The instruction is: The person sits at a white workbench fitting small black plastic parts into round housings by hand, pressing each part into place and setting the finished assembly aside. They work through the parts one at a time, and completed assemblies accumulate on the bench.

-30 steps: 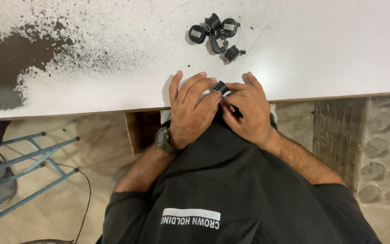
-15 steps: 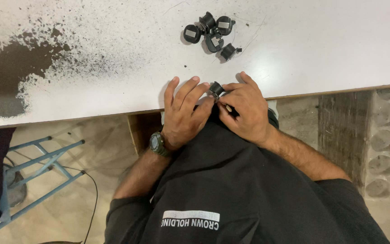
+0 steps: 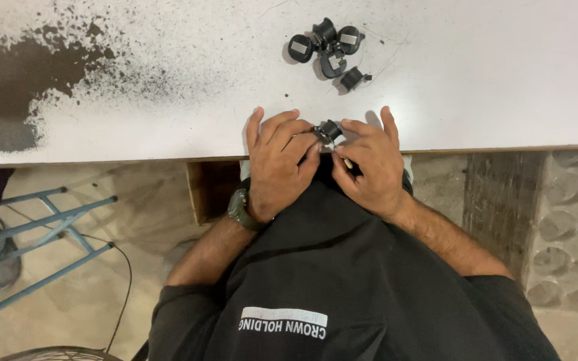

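Note:
My left hand (image 3: 279,164), with a dark watch on its wrist, and my right hand (image 3: 369,164) meet at the near edge of a white table (image 3: 503,73). Together they pinch a small black round part (image 3: 328,130) between their fingertips. A thin pale stick-like tool (image 3: 348,162) shows under the fingers of my right hand. Farther back on the table lies a small pile of several similar black round parts (image 3: 329,47), apart from both hands.
The left of the table top carries a dark sprayed stain (image 3: 15,80) with speckles around it. Under the table edge are a blue metal frame (image 3: 48,227) on a concrete floor at the left and a stone wall (image 3: 563,227) at the right.
Both hands have stayed together on the small black part at the table edge, with only slight finger shifts. The view has drifted a little.

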Motion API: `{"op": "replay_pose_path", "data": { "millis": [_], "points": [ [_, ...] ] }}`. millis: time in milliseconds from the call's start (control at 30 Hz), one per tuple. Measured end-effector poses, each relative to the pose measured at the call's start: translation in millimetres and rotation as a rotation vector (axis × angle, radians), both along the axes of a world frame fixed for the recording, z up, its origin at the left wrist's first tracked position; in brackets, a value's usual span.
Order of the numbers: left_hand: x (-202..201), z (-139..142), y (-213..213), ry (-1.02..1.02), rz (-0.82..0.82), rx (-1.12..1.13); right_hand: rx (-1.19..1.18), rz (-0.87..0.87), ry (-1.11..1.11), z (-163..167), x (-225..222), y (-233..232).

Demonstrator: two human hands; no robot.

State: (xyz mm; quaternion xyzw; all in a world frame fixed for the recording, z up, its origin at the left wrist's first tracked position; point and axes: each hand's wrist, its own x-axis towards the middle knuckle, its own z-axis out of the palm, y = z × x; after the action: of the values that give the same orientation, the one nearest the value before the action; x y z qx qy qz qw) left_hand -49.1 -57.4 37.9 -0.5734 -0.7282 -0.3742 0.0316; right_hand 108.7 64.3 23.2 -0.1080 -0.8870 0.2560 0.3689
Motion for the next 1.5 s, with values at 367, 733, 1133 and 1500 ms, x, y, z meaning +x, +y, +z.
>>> {"op": "replay_pose_path", "data": {
  "millis": [367, 733, 1133, 1500],
  "points": [
    [-8.9, 4.0, -5.5, -0.05, -0.057, 0.027, 0.119, 0.06, 0.039, -4.0, -8.3, -4.0],
    [-8.1, 2.2, -9.9, -0.062, -0.051, 0.001, 0.096, 0.06, -0.052, 6.9, -8.1, -7.2],
    [-25.8, 26.5, 6.4, -0.044, -0.183, -0.15, 0.084, -0.079, -0.221, 32.1, -4.1, 13.9],
    [-29.7, 26.6, 5.1, -0.293, -0.226, -0.087, 0.07, -0.026, -0.224, 20.9, 0.1, 20.7]
  ]
}}
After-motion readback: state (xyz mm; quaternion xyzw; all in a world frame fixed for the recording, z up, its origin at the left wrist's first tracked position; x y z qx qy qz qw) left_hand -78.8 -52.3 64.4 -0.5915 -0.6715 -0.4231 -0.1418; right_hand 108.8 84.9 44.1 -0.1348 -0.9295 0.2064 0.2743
